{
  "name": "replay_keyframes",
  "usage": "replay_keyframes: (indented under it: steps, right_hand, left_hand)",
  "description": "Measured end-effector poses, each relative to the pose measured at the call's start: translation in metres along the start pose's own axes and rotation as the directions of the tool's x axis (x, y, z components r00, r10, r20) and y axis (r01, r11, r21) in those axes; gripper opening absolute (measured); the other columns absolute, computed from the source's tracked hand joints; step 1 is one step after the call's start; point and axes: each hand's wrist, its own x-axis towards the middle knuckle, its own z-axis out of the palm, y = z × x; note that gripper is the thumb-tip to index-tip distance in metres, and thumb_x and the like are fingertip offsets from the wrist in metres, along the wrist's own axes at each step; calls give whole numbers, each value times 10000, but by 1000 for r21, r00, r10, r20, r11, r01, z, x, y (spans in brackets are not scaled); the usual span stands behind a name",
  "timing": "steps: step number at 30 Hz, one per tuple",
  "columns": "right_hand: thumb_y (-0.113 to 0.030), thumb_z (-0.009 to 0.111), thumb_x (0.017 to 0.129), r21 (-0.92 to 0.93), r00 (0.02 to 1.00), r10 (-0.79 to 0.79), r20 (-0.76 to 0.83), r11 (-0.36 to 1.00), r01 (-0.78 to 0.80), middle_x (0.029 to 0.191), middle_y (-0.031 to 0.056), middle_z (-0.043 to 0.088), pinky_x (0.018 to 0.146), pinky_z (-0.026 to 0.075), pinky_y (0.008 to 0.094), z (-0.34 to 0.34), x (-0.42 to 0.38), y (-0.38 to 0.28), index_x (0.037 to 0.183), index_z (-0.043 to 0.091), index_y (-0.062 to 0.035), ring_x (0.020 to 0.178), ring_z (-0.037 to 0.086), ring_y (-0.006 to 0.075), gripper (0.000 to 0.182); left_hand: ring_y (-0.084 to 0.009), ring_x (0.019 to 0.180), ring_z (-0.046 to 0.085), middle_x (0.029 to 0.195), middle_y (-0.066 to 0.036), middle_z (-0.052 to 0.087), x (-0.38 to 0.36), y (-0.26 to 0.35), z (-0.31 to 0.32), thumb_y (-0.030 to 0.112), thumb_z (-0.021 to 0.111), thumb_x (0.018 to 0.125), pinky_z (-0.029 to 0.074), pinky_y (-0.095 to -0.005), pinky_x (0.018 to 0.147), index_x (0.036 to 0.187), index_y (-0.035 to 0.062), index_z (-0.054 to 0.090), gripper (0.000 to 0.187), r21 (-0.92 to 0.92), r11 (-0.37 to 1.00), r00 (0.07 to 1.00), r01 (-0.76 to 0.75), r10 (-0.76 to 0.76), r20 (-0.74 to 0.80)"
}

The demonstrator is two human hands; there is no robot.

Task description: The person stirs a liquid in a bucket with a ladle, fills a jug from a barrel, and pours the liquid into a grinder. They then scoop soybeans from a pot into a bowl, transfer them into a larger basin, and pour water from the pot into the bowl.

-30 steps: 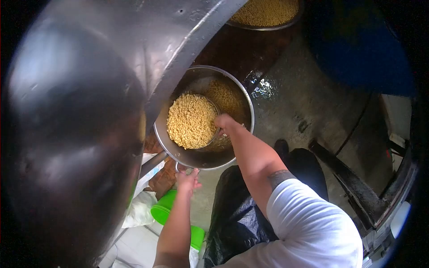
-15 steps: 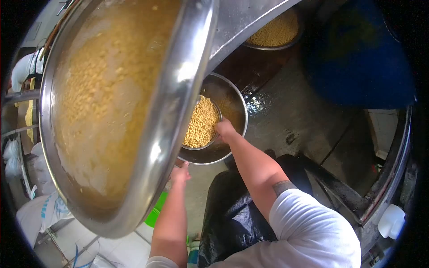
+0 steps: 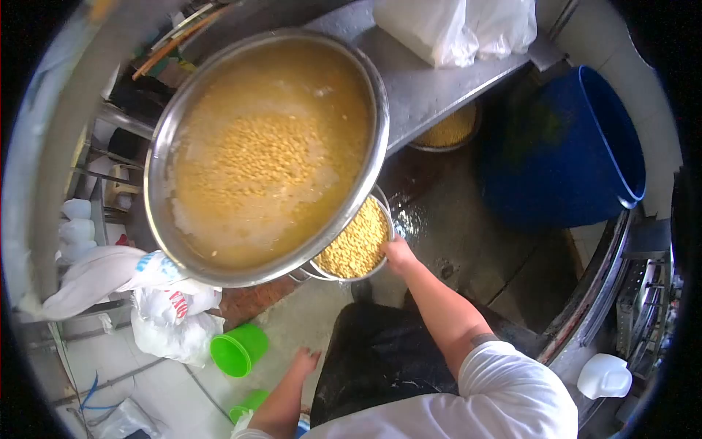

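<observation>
My right hand is closed on the rim of a metal bowl heaped with yellow soybeans. This bowl sits beside and partly behind the large steel basin, whose rim hides its upper left side. Soaking soybeans lie under cloudy yellowish water in the basin. Below, my left hand hangs free over the floor, fingers apart and holding nothing. A wider metal bowl, mostly covered, shows only a strip of rim and a handle near the soybean bowl.
A steel table carries white plastic bags. Beneath it stands another bowl of beans. A blue barrel is at right. Green buckets and white sacks are at lower left. The floor looks wet.
My right hand has raised the soybean bowl out of the wider bowl toward the basin. My left hand has dropped away from the bowls. The view has shifted, showing more of the basin.
</observation>
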Motion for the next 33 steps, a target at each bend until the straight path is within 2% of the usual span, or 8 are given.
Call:
replay_keyframes:
  steps: [6, 8, 14, 18, 23, 28, 30, 33]
  right_hand:
    - [153, 508, 787, 50, 999, 40, 15, 998, -41, 1232, 206, 648, 837, 593, 426, -35, -72, -24, 1409, 500, 5, 1092, 674, 333, 639]
    - [156, 501, 778, 72, 999, 47, -5, 996, -46, 1174, 181, 660, 756, 604, 459, -58, -97, -23, 1375, 520, -7, 1023, 679, 342, 619]
    - [155, 470, 816, 108, 1000, -24, 14, 994, 23, 1211, 232, 658, 921, 588, 497, -98, -202, -72, 1306, 526, 96, 1081, 686, 368, 497]
    - [166, 457, 773, 153, 994, -82, -69, 984, 92, 1214, 234, 656, 960, 574, 534, -94, -247, -112, 1304, 531, 70, 1105, 676, 389, 544]
    - [157, 461, 725, 133, 969, -234, -85, 961, 243, 1214, 216, 659, 928, 585, 518, -76, -295, -177, 1286, 556, 56, 1081, 676, 387, 578]
    - [139, 461, 750, 76, 935, -345, -79, 933, 351, 1226, 237, 650, 884, 605, 533, -4, -316, -254, 1328, 527, 55, 1085, 683, 401, 588]
    - [128, 462, 764, 27, 923, -381, -54, 923, 383, 1215, 237, 643, 813, 625, 555, 34, -317, -281, 1337, 514, 48, 1081, 685, 410, 580]
    - [83, 470, 774, -47, 904, -425, 52, 903, 427, 1074, 189, 646, 481, 571, 488, 78, -289, -312, 1288, 496, 17, 744, 700, 354, 519]
  left_hand:
    - [-464, 1204, 624, 1280, -315, 649, -54, -53, -35, 492, 639, 967, 495, -505, 1038, 1301, -73, 619, 657, -42, 993, 994, 112, -113, -1]
    - [-457, 1194, 635, 1257, -306, 663, -61, -63, -27, 474, 648, 965, 511, -509, 1005, 1285, -72, 626, 633, -154, 988, 970, -20, -18, -243]
    - [-362, 995, 688, 1077, -237, 696, -136, 94, -109, 354, 699, 965, 552, -462, 876, 1313, -56, 591, 549, -229, 923, 820, -309, 137, -556]
    - [-330, 876, 645, 1037, -198, 653, -170, 197, -184, 233, 751, 924, 524, -459, 777, 1281, -17, 584, 466, -7, 729, 389, -684, 357, -849]
    - [-398, 934, 579, 1039, -180, 619, -225, 281, -287, 168, 755, 875, 455, -509, 858, 1195, 6, 570, 403, 583, 468, -295, -665, 552, -780]
    - [-376, 883, 610, 946, -153, 665, -194, 313, -335, 327, 714, 917, 472, -493, 816, 946, 38, 674, 294, 622, 511, -265, -593, 606, -750]
    - [-351, 778, 636, 795, -125, 673, -187, 314, -339, 440, 655, 941, 484, -485, 758, 733, 70, 681, 425, 570, 612, -31, -549, 666, -745]
    - [-334, 696, 639, 692, -109, 653, -182, 314, -335, 477, 621, 953, 483, -479, 714, 645, 91, 664, 496, 588, 590, -179, -554, 605, -776]
